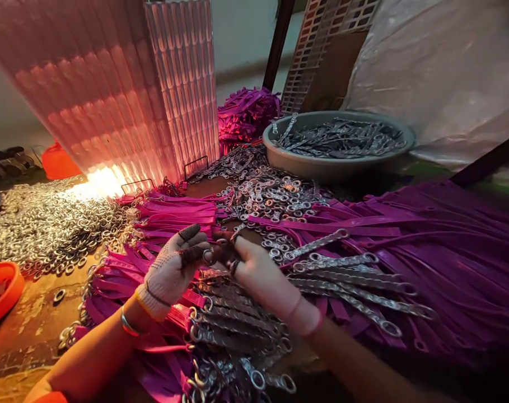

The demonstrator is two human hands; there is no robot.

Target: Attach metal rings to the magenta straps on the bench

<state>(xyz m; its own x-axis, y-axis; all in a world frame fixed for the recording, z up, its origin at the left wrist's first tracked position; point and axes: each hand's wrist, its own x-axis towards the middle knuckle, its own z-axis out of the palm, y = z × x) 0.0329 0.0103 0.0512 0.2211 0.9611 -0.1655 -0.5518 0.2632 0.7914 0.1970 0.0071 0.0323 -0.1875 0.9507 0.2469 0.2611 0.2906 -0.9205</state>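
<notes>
My left hand (172, 268), in a white glove with dark fingertips, has its thumb and index finger pinched on a small metal ring (208, 257). Close beside it on the right, my right hand (254, 266), also gloved, has its dark fingers curled around something too small to make out. Below both hands lie purple straps (153, 347) joined by rings to twisted metal links (237, 319). More twisted metal links (342, 280) rest on purple straps just right of my right hand.
Silvery rings (61, 224) are heaped at the left, near an orange bowl (10, 291). A grey basin (338, 165) holds metal links behind. Ribbed translucent panels (182, 84) stand at the back. Long purple straps (456, 252) cover the right side.
</notes>
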